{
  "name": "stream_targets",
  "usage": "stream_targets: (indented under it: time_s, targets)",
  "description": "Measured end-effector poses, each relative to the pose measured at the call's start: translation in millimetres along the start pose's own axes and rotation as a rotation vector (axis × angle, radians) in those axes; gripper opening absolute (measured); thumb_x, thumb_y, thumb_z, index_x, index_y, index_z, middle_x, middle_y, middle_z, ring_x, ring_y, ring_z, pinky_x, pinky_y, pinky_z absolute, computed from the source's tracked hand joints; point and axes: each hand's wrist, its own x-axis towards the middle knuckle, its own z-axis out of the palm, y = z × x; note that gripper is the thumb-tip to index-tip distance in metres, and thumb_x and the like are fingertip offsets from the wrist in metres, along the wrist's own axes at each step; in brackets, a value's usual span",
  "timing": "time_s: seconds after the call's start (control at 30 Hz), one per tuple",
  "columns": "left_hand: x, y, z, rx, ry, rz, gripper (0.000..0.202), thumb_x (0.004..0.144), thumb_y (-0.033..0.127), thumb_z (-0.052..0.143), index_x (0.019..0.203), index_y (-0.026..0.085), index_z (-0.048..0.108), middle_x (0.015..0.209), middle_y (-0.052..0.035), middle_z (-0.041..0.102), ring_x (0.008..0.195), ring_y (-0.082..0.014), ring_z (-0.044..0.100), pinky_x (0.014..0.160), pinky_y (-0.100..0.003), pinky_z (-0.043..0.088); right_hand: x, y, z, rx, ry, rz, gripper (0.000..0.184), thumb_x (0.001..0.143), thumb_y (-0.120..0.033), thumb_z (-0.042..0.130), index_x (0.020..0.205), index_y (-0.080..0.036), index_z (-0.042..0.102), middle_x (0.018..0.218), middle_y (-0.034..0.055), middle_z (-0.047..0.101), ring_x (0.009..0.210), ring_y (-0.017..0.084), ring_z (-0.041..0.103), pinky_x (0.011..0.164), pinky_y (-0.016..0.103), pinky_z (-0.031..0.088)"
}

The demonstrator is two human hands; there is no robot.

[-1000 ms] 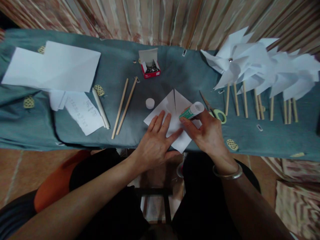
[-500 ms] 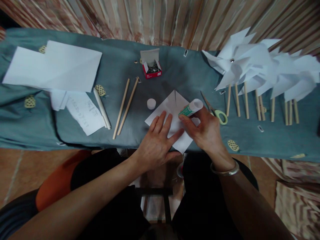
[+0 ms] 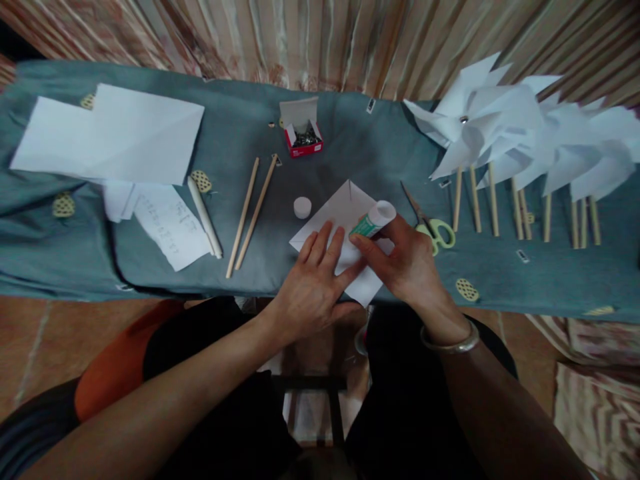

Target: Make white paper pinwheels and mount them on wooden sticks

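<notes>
A square sheet of white paper with slits running in from its corners lies at the table's front edge. My left hand rests flat on it, fingers spread. In my right hand is a green-and-white glue stick, tilted over the paper's middle; its lower tip is hidden by my fingers. The white glue cap stands just left of the paper. Right of my right hand lie scissors with pale green handles, partly behind that hand.
Two wooden sticks and a white marker-like stick lie to the left, beside paper sheets. An open red box of small metal pins stands at the back. Several paper pinwheels lie on the right.
The glue stick in my right hand has moved slightly left across the paper, uncovering more of the scissors. My left hand stays in place.
</notes>
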Motion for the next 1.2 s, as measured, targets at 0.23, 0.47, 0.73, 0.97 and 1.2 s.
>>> stream_targets:
  time_s: [0.23,0.47,0.73,0.97,1.2]
  targets:
    - [-1.2,-2.7,0.5,-0.005,0.014,0.015,0.072,0.083,0.065,0.054,0.142,0.025,0.044,0.161,-0.0183,0.019,0.147,-0.0458,0.013,0.113,-0.065,0.024,4.0,17.2,-15.1,0.612,0.010,0.268,0.029,0.079,-0.051,0.068,0.085,-0.023,0.064,0.076,0.0008,0.069,0.067,0.017,0.065,0.062,0.031,0.054]
    - [-1.3,-3.4,-2.8,-0.026,0.036,0.031,0.071,0.086,0.062,0.053,0.145,0.024,0.040,0.158,-0.0198,0.025,0.148,-0.0430,0.014,0.113,-0.064,0.026,15.6,29.3,-23.3,0.894,0.109,0.326,0.024,0.083,-0.048,0.064,0.087,-0.024,0.065,0.083,0.0005,0.071,0.081,0.016,0.070,0.077,0.032,0.059]
    - [2.2,-20.8,-23.6,-0.051,0.254,0.076,0.060,0.094,0.046,0.051,0.146,0.020,0.036,0.148,-0.0187,0.042,0.142,-0.0323,0.033,0.112,-0.055,0.034,23.4,30.1,-24.9,1.037,0.031,0.355,0.029,0.084,-0.052,0.061,0.087,-0.024,0.065,0.085,0.0027,0.074,0.087,0.020,0.072,0.079,0.037,0.061]
    - [17.0,-68.0,-40.4,-0.080,0.313,-0.288,0.043,0.088,0.030,0.057,0.128,0.014,0.058,0.123,-0.0150,0.061,0.117,-0.0292,0.055,0.104,-0.050,0.042,23.8,23.1,-15.6,1.176,0.076,0.425,0.027,0.071,-0.046,0.079,0.084,-0.023,0.070,0.084,-0.0010,0.073,0.072,0.014,0.069,0.067,0.027,0.061]
    - [30.5,-63.7,-42.6,-0.909,0.497,-0.626,0.034,0.070,0.032,0.076,0.100,0.018,0.072,0.090,-0.0044,0.071,0.081,-0.0173,0.065,0.080,-0.031,0.051,22.9,15.1,-12.6,1.270,-0.013,0.528,0.028,0.063,-0.034,0.086,0.082,-0.019,0.074,0.071,-0.0018,0.073,0.056,0.009,0.066,0.054,0.017,0.058]
